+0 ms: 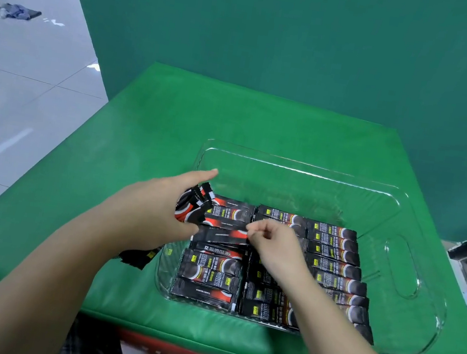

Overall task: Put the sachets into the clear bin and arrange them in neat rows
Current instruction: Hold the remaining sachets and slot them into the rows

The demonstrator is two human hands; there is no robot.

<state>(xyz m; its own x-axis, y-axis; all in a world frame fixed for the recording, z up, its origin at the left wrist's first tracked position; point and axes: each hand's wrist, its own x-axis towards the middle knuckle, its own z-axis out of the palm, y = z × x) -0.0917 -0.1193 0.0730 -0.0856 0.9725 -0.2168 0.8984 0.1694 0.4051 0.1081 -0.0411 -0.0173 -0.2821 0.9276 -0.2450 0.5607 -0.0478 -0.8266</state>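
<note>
Head view: the left hand [149, 213] grips a bundle of black-and-red foil sachets [193, 205] at the left wall of the clear plastic bin [410, 279]. The right hand [272, 242] pinches one sachet [218, 234] among rows of sachets [331, 262] filling the bin's near part.

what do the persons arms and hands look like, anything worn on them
Both forearms are bare right to the frame's bottom edge, so no sleeves show. The left hand and right hand wear no gloves, and no watch, bracelet or ring is visible on either. The nails look short and unpainted, though the picture is too soft to be sure.
</note>
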